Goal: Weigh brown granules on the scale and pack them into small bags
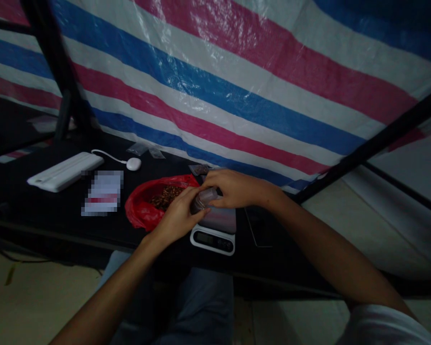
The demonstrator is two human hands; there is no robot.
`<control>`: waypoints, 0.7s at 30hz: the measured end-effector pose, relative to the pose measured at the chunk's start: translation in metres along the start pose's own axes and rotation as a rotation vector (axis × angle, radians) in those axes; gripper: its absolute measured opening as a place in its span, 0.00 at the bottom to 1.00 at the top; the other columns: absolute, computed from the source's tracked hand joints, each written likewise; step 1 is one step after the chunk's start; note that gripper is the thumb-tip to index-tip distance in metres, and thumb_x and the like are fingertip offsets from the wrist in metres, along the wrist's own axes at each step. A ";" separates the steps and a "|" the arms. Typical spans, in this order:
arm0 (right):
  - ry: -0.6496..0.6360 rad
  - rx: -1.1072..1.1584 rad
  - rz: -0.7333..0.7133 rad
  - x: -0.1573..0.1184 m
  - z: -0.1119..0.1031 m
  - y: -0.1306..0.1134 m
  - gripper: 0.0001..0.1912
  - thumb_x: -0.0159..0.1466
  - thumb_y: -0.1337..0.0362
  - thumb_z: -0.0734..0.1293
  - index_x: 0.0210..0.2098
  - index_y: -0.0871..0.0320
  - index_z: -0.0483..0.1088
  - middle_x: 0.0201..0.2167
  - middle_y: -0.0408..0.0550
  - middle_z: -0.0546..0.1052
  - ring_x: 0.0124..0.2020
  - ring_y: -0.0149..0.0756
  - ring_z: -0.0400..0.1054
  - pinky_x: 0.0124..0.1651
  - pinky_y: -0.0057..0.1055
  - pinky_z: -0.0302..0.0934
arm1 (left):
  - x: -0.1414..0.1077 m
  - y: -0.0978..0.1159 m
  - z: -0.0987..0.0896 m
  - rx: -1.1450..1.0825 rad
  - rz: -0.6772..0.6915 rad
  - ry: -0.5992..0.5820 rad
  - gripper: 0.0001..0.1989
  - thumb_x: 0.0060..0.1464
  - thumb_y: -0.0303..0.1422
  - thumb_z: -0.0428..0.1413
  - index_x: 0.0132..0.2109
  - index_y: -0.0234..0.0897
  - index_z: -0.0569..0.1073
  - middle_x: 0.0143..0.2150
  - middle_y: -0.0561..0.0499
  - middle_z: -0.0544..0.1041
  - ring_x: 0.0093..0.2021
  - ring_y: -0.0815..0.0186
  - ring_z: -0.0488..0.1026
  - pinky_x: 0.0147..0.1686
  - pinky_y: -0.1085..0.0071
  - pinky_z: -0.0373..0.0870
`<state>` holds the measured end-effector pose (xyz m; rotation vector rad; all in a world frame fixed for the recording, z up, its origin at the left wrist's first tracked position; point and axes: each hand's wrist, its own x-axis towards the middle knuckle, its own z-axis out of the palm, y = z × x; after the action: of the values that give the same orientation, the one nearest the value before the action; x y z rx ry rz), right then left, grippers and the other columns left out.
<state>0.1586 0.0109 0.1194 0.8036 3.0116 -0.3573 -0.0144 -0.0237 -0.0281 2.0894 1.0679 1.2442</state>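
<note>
Over a small white digital scale with a grey plate, a small clear plastic container is held tilted between my hands. From its left side, my left hand grips it with thumb and fingers. My right hand curls its fingers around the upper right side; part of the container is hidden by them. Just left of the scale lies an opened red plastic bag, with many small brown pieces inside, like seeds or beans. My left forearm passes close to the bag's right edge.
A dark flat phone-like object lies right of the scale. To the left are a white elongated device, a round white piece on a cord and a blurred-out card. Small clear bags lie behind; a striped sheet hangs at the back.
</note>
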 end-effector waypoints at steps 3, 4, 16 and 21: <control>0.102 0.049 0.019 -0.011 0.002 0.002 0.17 0.60 0.71 0.72 0.50 0.61 0.76 0.45 0.53 0.79 0.45 0.42 0.72 0.49 0.37 0.64 | -0.003 -0.004 0.002 -0.006 -0.014 0.038 0.26 0.59 0.36 0.61 0.62 0.37 0.69 0.56 0.42 0.76 0.57 0.54 0.74 0.59 0.55 0.70; 0.153 0.063 0.044 -0.017 0.005 0.004 0.21 0.60 0.72 0.72 0.53 0.61 0.75 0.48 0.54 0.79 0.47 0.42 0.72 0.50 0.37 0.65 | -0.004 -0.006 0.003 -0.006 -0.031 0.052 0.27 0.58 0.36 0.62 0.63 0.37 0.68 0.57 0.41 0.76 0.57 0.54 0.74 0.60 0.55 0.70; 0.491 0.341 0.307 -0.054 0.102 0.019 0.22 0.60 0.60 0.77 0.51 0.58 0.74 0.51 0.56 0.79 0.53 0.46 0.73 0.57 0.45 0.65 | -0.004 -0.009 -0.001 -0.129 -0.180 -0.052 0.12 0.63 0.41 0.56 0.48 0.39 0.69 0.43 0.49 0.78 0.42 0.61 0.77 0.45 0.64 0.71; 0.668 0.327 0.236 -0.037 0.094 -0.007 0.06 0.63 0.62 0.74 0.37 0.56 0.76 0.39 0.49 0.80 0.44 0.40 0.74 0.52 0.39 0.65 | -0.002 0.003 0.009 -0.084 -0.156 0.006 0.16 0.59 0.35 0.57 0.49 0.40 0.60 0.41 0.50 0.74 0.39 0.62 0.74 0.40 0.65 0.69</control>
<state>0.1827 -0.0338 0.0315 1.5657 3.4238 -0.7121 -0.0057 -0.0266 -0.0315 1.9023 1.1380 1.1980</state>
